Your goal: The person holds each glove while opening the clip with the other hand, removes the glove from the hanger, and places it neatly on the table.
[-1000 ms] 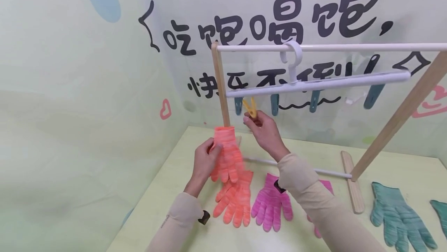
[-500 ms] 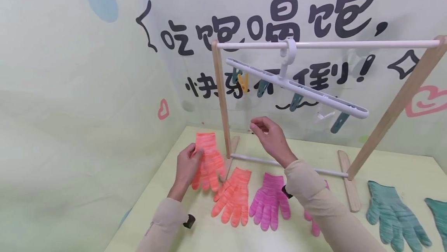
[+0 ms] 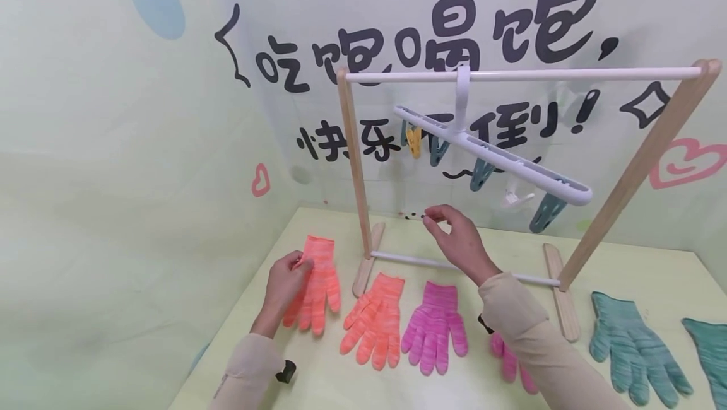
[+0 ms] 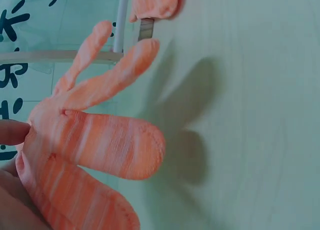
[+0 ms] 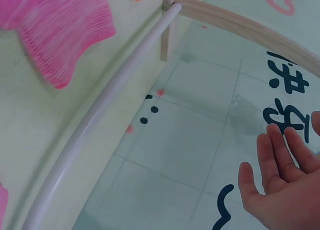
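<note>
My left hand (image 3: 286,287) pinches an orange knit glove (image 3: 320,281) near its cuff side, and the glove's fingers hang downward. In the left wrist view the held glove (image 4: 100,140) fills much of the picture and throws a shadow on the table. My right hand (image 3: 462,245) is below the hanger, its fingers relaxed and holding nothing. On the white clip hanger (image 3: 522,164) are a yellow clip (image 3: 414,143) at the far end and several teal clips (image 3: 483,173). Another orange glove (image 3: 377,322) lies flat on the table.
A rack with wooden sides (image 3: 636,176) and a white top bar (image 3: 528,74) carries the hanger. Across the table (image 3: 250,334) lie a magenta glove (image 3: 435,325), a second magenta glove (image 3: 514,366) partly behind my right sleeve, and teal gloves (image 3: 636,347) at the right.
My right hand has let go of the yellow clip and moved down and right. The hanger has swung round. My left hand has carried the orange glove left and down.
</note>
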The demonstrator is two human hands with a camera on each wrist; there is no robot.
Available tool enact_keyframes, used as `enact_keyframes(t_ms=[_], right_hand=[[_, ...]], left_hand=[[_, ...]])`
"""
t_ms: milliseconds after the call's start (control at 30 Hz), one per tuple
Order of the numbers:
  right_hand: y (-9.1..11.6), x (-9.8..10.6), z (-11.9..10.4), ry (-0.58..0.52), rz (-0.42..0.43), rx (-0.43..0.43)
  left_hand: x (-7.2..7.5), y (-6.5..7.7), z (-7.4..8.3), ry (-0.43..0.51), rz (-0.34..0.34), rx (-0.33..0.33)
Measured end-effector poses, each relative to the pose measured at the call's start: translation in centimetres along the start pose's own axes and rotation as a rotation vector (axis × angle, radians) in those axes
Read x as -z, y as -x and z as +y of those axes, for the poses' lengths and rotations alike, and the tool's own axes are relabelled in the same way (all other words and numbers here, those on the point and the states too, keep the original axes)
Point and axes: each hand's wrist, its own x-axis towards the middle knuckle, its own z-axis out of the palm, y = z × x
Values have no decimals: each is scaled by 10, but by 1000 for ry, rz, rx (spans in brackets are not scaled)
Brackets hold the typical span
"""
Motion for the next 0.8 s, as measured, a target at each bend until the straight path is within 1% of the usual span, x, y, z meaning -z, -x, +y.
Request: enact_keyframes(t_ms=[133, 300, 567, 700, 800], right_hand=[[3, 0, 10, 39, 9, 12], [5, 1, 17, 48, 15, 19], [11, 4, 23, 60, 14, -8], [13, 5, 27, 62, 22, -21], [15, 6, 31, 57, 23, -30]], left_hand=[[0, 0, -8, -39, -9, 34], [0, 1, -18, -94, -23, 46], [0, 4, -32, -230, -75, 91], [1, 5, -41, -299, -89, 96], [2, 5, -47, -332, -92, 93]])
